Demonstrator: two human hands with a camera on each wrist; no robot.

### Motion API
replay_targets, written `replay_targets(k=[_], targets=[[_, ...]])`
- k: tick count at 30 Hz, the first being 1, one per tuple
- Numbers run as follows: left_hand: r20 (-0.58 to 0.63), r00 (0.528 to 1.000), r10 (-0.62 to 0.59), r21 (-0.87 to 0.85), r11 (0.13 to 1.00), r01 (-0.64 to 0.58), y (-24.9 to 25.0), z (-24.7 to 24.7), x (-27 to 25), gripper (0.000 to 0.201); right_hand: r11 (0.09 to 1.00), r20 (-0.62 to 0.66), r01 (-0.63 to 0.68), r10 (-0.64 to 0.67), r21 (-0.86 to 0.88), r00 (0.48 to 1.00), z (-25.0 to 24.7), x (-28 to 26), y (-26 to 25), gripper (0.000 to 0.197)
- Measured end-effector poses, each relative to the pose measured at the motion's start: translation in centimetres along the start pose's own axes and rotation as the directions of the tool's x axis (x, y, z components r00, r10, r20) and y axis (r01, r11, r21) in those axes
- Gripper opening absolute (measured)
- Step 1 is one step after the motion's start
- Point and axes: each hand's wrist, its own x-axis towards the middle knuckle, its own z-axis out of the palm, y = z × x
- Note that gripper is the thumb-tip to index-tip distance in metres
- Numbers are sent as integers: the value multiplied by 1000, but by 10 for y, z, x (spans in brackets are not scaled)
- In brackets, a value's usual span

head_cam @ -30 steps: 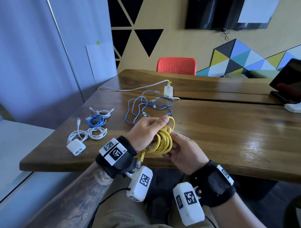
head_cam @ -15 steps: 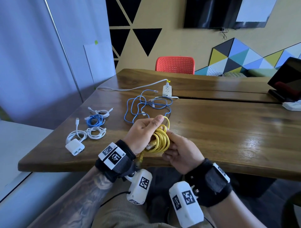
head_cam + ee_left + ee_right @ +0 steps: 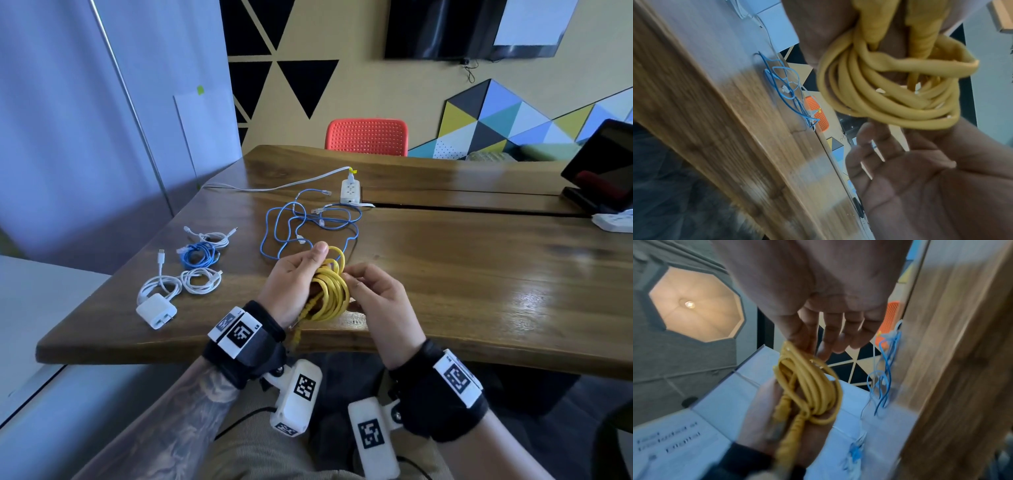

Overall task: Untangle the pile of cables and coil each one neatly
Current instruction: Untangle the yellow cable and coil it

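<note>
Head view, change: a second ago my right hand (image 3: pixel 380 301) cupped the coiled yellow rubber-sheathed cable (image 3: pixel 330 291) from below; now it has risen beside the coil, thumb and forefinger pinching its upper strands. My left hand (image 3: pixel 294 277) still curls round the bundle, thumb up.
Head view, surroundings: beyond my grip lies a loose tangled blue cable (image 3: pixel 308 222), then a white power strip (image 3: pixel 350 190). Left of my grip sit small coiled white cables (image 3: pixel 200 279), a coiled blue cable (image 3: pixel 198 255) and a white square charger (image 3: pixel 156 310), on the glossy brown wooden table (image 3: pixel 479 274).
Left wrist view: round, smooth yellow loops (image 3: pixel 890 91) cross my palm; one turn wraps across the others. My right hand's open palm (image 3: pixel 920 186) shows just below the coil.
Right wrist view: blurred; my right forefinger and thumb (image 3: pixel 801 337) touch the coil's top, the other fingers loose. A ribbed yellow connector boot (image 3: pixel 789 434) hangs toward my left wrist.
</note>
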Motion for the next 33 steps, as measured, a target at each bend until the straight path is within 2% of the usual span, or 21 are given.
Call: replay_targets(k=[1, 2, 3, 4, 5, 6, 7, 9, 11, 15, 17, 19, 20, 21, 23, 24, 25, 27, 29, 31, 33], targets=[[-22, 1000, -13, -4, 1000, 13, 0, -1, 0, 45, 994, -11, 59, -60, -93, 998, -3, 0, 1, 14], [-46, 998, -32, -11, 999, 32, -1, -1, 1, 43, 961, -40, 164, -177, -224, 983, -6, -2, 1, 15], [-65, 997, -49, -28, 998, 47, -2, -2, 2, 41, 889, -59, 281, -323, -363, 945, -7, -5, 0, 16], [-84, 995, -62, -60, 997, 58, -3, -2, 3, 40, 775, -12, 408, -472, -482, 882, -7, -10, -2, 16], [-106, 992, -74, -97, 993, 64, -3, -1, 3, 39, 634, 114, 533, -579, -560, 808, -6, -15, -2, 15], [-134, 987, -89, -125, 990, 72, -2, 0, 3, 39, 499, 269, 635, -620, -590, 737, -4, -19, -2, 16], [-161, 981, -104, -133, 988, 83, -3, 1, 3, 39, 397, 394, 696, -610, -599, 687, -3, -22, 0, 19], [-174, 976, -129, -134, 985, 106, -4, 3, 2, 40, 302, 484, 709, -558, -638, 674, -2, -21, 5, 25], [-156, 979, -130, -117, 987, 112, -5, 3, 0, 40, 251, 475, 675, -545, -694, 691, -3, -17, 8, 27], [-101, 991, -92, -14, 996, 91, -9, -2, -2, 42, 211, 492, 670, -531, -712, 690, -2, -15, 7, 24], [-64, 997, -40, 42, 998, 43, -13, -4, -1, 42, 216, 514, 688, -520, -693, 682, -3, -13, 5, 20], [-44, 999, 8, 125, 992, -3, -17, -6, 0, 38, 287, 497, 696, -529, -658, 688, -5, -12, 4, 18], [-48, 999, 20, 150, 989, -13, -20, -5, 0, 36, 382, 453, 686, -540, -619, 709, -6, -13, 4, 16], [-60, 998, 23, 161, 987, -13, -21, -5, 0, 35, 518, 377, 653, -543, -553, 750, -7, -14, 3, 15], [-73, 997, 40, 173, 985, -27, -23, -5, 0, 34, 791, 204, 507, -464, -344, 862, -5, -17, 2, 12], [-67, 996, 60, 189, 981, -47, -24, -4, 0, 34, 881, 134, 423, -402, -212, 906, -3, -18, 0, 11], [-58, 995, 86, 217, 974, -72, -26, -4, 1, 34, 932, 69, 354, -349, -78, 935, 1, -19, -1, 11], [-36, 989, 144, 267, 955, -130, -28, -2, 2, 31, 953, -67, 261, -253, 153, 965, 5, -16, -5, 15], [-27, 978, 207, 264, 945, -193, -29, -1, 1, 28, 936, -157, 210, -170, 282, 973, 4, -9, -11, 19], [-29, 957, 289, 265, 925, -271, -27, -1, 0, 28, 943, -161, 161, -117, 292, 980, 1, -3, -16, 18], [-18, 932, 361, 285, 896, -341, -24, -3, 1, 26, 970, -131, 122, -96, 211, 987, -2, 1, -17, 14]])
